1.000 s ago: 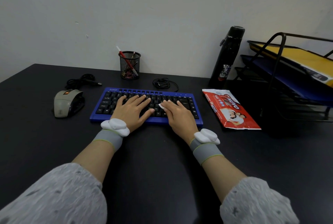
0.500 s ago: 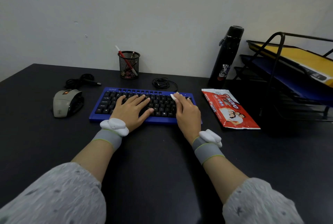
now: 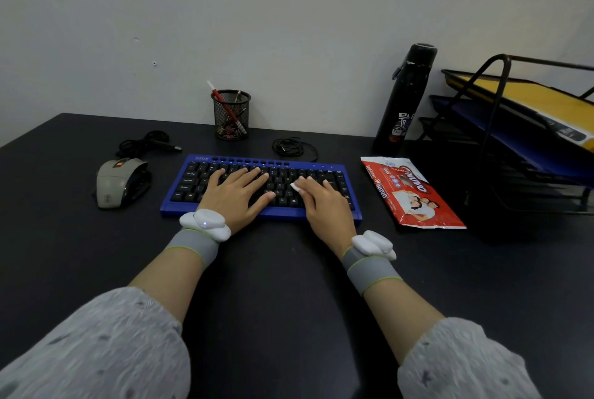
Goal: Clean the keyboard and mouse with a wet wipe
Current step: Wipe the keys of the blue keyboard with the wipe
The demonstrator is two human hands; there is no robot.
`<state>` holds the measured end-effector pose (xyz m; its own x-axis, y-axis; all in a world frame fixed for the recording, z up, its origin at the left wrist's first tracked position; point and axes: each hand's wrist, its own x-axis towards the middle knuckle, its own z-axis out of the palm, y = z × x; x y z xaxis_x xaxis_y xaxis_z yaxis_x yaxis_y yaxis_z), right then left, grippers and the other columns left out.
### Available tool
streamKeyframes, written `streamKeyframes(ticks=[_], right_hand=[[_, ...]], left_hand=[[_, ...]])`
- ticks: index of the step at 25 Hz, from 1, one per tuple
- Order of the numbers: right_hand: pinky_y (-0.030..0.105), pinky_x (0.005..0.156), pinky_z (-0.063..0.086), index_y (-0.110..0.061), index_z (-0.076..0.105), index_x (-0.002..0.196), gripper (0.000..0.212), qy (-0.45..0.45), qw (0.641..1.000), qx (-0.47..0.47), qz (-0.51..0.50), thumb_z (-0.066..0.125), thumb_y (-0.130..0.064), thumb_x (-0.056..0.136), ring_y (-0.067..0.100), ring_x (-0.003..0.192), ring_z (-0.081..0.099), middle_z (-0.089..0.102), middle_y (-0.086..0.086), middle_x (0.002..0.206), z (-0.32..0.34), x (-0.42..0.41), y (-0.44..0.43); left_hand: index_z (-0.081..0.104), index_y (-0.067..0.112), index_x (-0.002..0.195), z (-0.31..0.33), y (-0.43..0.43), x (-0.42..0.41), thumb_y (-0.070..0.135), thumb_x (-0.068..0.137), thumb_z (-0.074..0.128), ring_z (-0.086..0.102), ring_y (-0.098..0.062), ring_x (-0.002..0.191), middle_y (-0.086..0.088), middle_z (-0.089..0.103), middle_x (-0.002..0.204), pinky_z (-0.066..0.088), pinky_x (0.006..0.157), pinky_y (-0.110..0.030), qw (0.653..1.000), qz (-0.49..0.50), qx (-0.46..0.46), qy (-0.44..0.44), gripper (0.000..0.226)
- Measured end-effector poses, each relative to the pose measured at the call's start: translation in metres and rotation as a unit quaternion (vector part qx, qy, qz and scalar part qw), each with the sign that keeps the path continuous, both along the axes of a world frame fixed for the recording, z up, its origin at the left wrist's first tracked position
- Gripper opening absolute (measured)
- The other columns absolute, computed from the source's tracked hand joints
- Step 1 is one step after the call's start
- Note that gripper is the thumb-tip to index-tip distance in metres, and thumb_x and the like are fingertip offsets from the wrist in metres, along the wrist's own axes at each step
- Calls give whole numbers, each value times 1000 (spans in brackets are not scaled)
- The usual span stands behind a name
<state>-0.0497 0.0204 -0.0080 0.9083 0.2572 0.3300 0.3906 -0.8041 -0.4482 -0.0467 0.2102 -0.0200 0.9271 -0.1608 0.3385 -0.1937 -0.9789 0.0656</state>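
Shifted: across keyboard (image 3: 193, 173), mid-table, right hand (image 3: 324, 205) came back left and nearer. Left hand (image 3: 236, 194) lies spread flat on left keys, holding nothing; right one flat, pressing down. Mouse (image 3: 117, 181) sits left, untouched. Wet wipe (image 3: 295, 187) peeks from under right fingers. Risk: excess moisture seeping between keys; snagged keycaps.

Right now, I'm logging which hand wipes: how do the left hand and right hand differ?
The left hand lies flat, fingers spread, on the left half of the keyboard and holds nothing; the right hand is on the right half, pressing a white wipe onto the keys. The left hand's thumb shows; the right hand's is hidden. Both wear grey wristbands.
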Motion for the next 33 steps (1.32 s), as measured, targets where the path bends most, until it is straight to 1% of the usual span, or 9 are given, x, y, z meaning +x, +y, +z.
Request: streamKeyframes(ticks=[7,12,19,21,22,24,25,28,33], right_hand=[[27,116,23,-16,55,130,34,-21,999,-15,47,39,-20,100,12,136,40,50,-3,141,-1,-8,-5],[27,114,30,-16,56,129,34,-38,998,-20,54,42,-20,99,12,134,43,53,-1,139,-4,-13,-6],[33,107,42,-14,65,118,28,-103,992,15,66,50,-17,95,14,122,56,65,1,124,-8,-17,-7],[29,96,49,-14,66,115,26,-116,990,37,65,52,-17,94,11,108,64,71,1,112,-8,-17,-7],[23,82,51,-15,67,114,25,-122,990,58,50,52,-17,93,8,92,66,73,1,100,-8,-16,-7],[19,61,41,-17,67,112,24,-128,983,130,-20,52,-17,94,7,63,56,68,1,76,-4,-8,-7],[21,61,40,-19,67,112,24,-112,976,176,-62,51,-18,94,11,62,56,68,3,76,-1,-2,-8],[26,73,43,-19,66,111,25,-55,960,246,-127,47,-21,96,22,86,63,71,9,94,10,19,-7],[28,66,40,-18,63,114,27,-23,978,171,-116,42,-23,98,29,86,62,69,13,94,17,46,7]], left_hand=[[30,33,145,1,-1,0,54,95,28,22,-11,143,9,28,154,7,115,-40,1000,3,0,8,54],[29,33,145,1,-1,-2,54,96,28,21,-11,143,10,28,154,7,114,-39,1000,8,-3,9,54],[29,32,146,1,0,-3,53,96,26,20,-10,144,10,26,154,7,115,-39,1000,7,-5,16,53],[29,32,145,1,1,-3,53,96,26,20,-10,144,10,27,154,7,114,-39,1000,6,-7,16,53],[29,32,145,0,1,-3,52,96,26,20,-10,144,10,27,154,7,114,-39,1000,6,-8,16,53],[30,31,145,2,2,-2,53,96,26,20,-10,143,10,28,154,7,114,-39,1000,5,-7,13,53],[31,31,145,2,2,-2,53,96,26,21,-10,143,10,28,154,7,114,-39,1000,5,-8,12,54],[31,30,145,3,3,-3,58,95,23,21,-10,143,10,28,154,7,115,-39,1000,-1,-19,13,57],[30,30,145,3,4,-3,55,95,27,19,-9,143,10,27,154,6,115,-40,999,22,-48,15,56]])
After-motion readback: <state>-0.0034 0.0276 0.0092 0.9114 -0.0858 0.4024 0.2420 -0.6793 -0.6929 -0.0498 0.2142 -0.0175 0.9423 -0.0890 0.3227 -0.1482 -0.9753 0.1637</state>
